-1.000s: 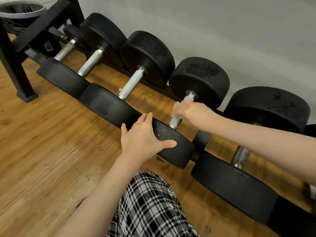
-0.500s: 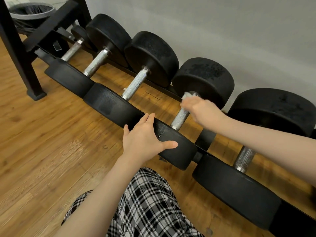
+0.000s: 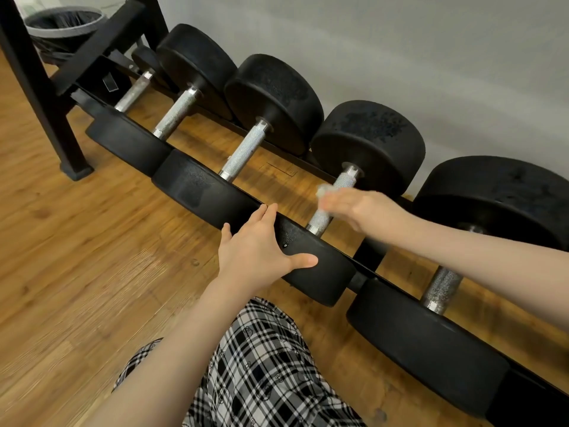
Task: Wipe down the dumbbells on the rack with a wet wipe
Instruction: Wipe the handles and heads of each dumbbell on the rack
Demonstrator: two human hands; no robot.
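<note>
A row of black dumbbells lies on a low rack [image 3: 101,44] that runs from the upper left of the frame down to the lower right, along the grey wall. The person crouches in front of it; a checked trouser leg [image 3: 261,374] shows at the bottom centre.

The right hand [image 3: 363,208] is over the steel handle [image 3: 334,195] of the fourth dumbbell [image 3: 368,143], a little right of centre. The wet wipe [image 3: 324,190] peeks out as a pale wad at the left edge of this hand. The hand is blurred, so I cannot tell exactly how the fingers lie; they seem to be closed on the wipe and pressing it onto the handle.

The left hand [image 3: 258,251] rests on the near black head [image 3: 311,266] of the same dumbbell. Its fingers [image 3: 268,211] are straight and together, the thumb spread along the rim, so it steadies the weight and does not grip it.

The long axis of the handle goes from the near head, lower left, up to the far head, upper right, away from the person. The wipe sits about in the middle of this bar, so in my judgement the rubbing has to go along that line. The right hand is the nearer one to the handle. The fifth dumbbell [image 3: 498,204] is just beside the right forearm, at the right of the frame, and looks like the next one to clean.
</note>
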